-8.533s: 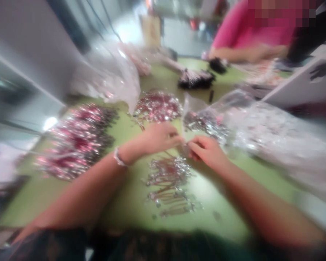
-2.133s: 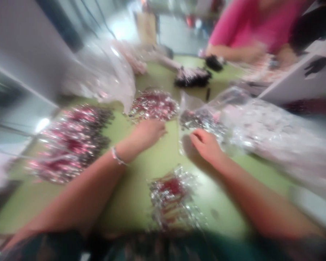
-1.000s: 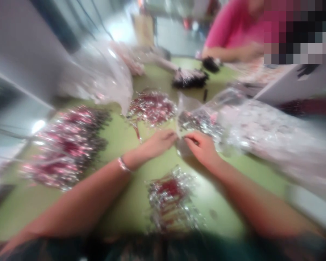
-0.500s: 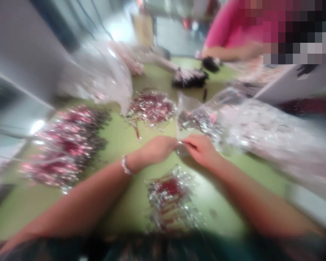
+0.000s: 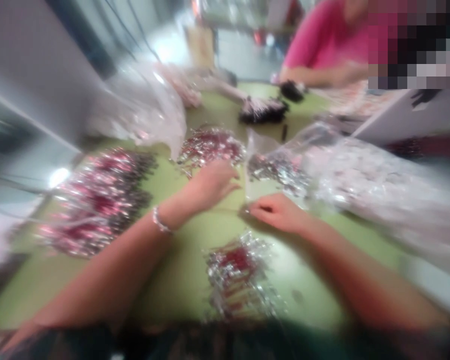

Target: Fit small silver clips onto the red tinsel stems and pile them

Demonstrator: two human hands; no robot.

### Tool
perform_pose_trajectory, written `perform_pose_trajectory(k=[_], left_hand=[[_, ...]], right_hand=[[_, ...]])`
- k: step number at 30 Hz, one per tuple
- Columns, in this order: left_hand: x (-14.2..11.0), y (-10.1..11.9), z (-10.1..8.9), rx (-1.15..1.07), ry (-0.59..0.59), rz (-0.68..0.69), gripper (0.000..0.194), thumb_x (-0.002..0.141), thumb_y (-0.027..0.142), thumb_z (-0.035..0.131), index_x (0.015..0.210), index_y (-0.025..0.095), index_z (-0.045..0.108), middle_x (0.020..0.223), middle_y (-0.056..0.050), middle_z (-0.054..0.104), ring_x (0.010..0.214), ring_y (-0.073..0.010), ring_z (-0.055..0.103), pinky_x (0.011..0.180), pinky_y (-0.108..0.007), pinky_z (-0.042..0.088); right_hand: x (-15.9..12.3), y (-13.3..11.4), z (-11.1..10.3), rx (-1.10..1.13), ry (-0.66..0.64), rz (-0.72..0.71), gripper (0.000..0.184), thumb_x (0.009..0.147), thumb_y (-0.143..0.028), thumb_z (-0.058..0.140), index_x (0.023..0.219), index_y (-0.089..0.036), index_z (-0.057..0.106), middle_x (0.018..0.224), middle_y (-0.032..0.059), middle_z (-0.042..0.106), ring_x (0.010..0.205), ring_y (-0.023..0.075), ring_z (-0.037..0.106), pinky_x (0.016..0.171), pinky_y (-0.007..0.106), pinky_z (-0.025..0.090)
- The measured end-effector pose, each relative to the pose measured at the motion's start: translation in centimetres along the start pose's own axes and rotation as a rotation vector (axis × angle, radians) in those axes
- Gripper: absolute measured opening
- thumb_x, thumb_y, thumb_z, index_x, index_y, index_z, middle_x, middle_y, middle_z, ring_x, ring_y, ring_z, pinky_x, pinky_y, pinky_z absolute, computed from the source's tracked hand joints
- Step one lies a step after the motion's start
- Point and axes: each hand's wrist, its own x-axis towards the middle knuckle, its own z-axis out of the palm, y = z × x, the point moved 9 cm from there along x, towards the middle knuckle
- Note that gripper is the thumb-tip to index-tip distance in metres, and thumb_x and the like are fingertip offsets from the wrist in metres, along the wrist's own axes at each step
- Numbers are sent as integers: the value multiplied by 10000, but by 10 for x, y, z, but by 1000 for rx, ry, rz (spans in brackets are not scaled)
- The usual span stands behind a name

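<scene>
Above a green table (image 5: 183,270) — left hand (image 5: 213,184) gaping, empty — the right hand (image 5: 275,211) pinches a blurred piece (image 5: 247,211).

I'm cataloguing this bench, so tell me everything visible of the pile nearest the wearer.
The near pile is a loose heap of thin strips, deep red toward the middle, with silvery, metal-looking ends. It lies on the green table, lower in view than the left hand and right hand, neither touching it. Blur hides finer detail.

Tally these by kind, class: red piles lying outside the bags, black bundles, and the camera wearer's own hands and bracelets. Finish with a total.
Red piles: 3
Black bundles: 2
Hands: 2
Bracelets: 1
Total: 8
</scene>
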Motion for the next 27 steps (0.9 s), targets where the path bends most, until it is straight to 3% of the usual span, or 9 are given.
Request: perform_pose_trajectory(k=[1,3,5,7,9,12,15,19,27], left_hand=[[0,-11,-2,70,36,-54,185,943,242,518,998,155,671,1008,-102,633,982,-226,541,885,-373,440],[0,-28,9,205,-4,-124,172,922,149,502,921,137,675,979,-113,624,953,-234,530,854,-378,441],[-1,-37,25,291,-70,-143,195,912,116,496,818,123,666,919,-119,621,895,-233,530,801,-371,446],[-1,-37,31,300,-50,-119,217,919,126,500,772,121,661,880,-116,625,874,-234,531,786,-370,450],[-1,-30,26,238,47,-70,218,929,155,511,778,131,666,873,-105,636,883,-232,538,807,-375,456],[-3,-17,7,97,254,-8,198,944,182,507,842,151,674,912,-86,662,907,-217,554,852,-376,464],[-6,-8,-1,2,336,20,175,942,193,510,876,153,667,906,-82,676,893,-209,573,840,-372,479],[-4,-6,9,-43,260,-24,183,942,200,505,868,158,668,849,-71,681,839,-205,587,800,-372,493],[-5,-15,31,-152,139,-141,222,961,211,472,938,170,688,882,-71,696,832,-201,621,808,-367,509]], right_hand=[[-1,-3,4,17,-80,-23,226,874,-293,542,736,-226,708,689,-11,683,609,116,552,611,275,398],[-2,-1,4,5,-156,-26,269,897,-358,536,728,-227,700,676,-15,672,598,116,543,599,276,391],[1,14,-16,-107,-26,38,357,926,-402,493,676,-216,666,655,-3,651,593,124,527,589,287,371],[1,33,-50,-307,239,126,384,946,-361,449,645,-206,629,682,22,647,625,143,528,607,304,360],[-1,50,-74,-514,408,205,287,926,-269,462,724,-201,655,801,54,675,737,179,565,656,321,371],[-2,71,-88,-667,460,313,247,932,-253,460,868,-188,689,952,94,674,836,214,591,687,333,386],[-3,77,-88,-746,462,377,261,949,-314,454,975,-189,681,1037,113,652,873,236,598,674,342,390],[-2,75,-80,-786,427,362,274,943,-382,473,1014,-186,649,1063,115,636,895,244,596,644,335,380],[-4,66,-63,-862,323,219,225,932,-333,452,924,-193,628,982,83,647,865,213,591,618,312,344]])
